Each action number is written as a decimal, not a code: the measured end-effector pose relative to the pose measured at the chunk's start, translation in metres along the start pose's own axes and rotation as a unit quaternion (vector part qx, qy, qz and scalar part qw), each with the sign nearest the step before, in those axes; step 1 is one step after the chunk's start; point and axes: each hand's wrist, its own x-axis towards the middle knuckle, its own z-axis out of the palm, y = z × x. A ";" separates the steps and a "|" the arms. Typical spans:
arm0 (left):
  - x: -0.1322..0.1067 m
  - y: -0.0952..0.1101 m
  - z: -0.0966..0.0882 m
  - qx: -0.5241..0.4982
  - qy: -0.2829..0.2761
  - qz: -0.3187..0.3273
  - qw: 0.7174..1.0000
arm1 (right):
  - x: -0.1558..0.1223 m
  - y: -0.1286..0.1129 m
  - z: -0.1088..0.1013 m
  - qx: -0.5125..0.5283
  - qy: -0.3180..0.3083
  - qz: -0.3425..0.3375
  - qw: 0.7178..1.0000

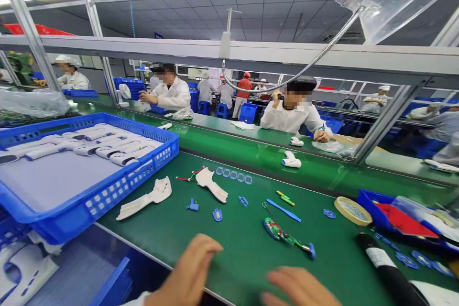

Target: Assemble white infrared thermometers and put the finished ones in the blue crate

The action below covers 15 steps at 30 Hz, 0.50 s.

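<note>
My left hand (191,267) hovers at the table's front edge with its fingers loosely curved and nothing visible in it. My right hand (299,288), slightly blurred, is low in the view with its fingers apart and holds nothing. Beyond them a green circuit board assembly (273,228) with red wires and a metal-tipped end lies on the green mat. Two white plastic shell halves (212,184) (154,198) rest farther back. Around them are a small blue bracket (192,205), a blue oval part (217,214), a blue button piece (243,201), a blue stick (283,210) and a yellow-green tool (285,198).
At left stands a blue crate (103,205) of white device bodies. A tape roll (353,211), a blue bin (373,196) and a black-handled tool (380,260) lie at right. A green conveyor (233,148) carries a white device (291,159). Co-workers sit beyond it.
</note>
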 end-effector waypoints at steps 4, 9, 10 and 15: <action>-0.023 -0.035 -0.054 0.102 0.086 -0.111 0.985 | 0.041 -0.021 0.077 0.049 -0.069 -0.265 0.960; -0.019 -0.067 -0.085 0.207 0.245 -0.265 0.909 | 0.060 -0.039 0.123 0.129 -0.113 -0.318 0.933; -0.016 -0.070 -0.087 0.222 0.267 -0.281 0.895 | 0.060 -0.041 0.125 0.139 -0.109 -0.306 0.935; -0.008 -0.070 -0.083 0.257 0.285 -0.323 0.865 | 0.053 -0.052 0.139 0.166 -0.117 -0.263 0.943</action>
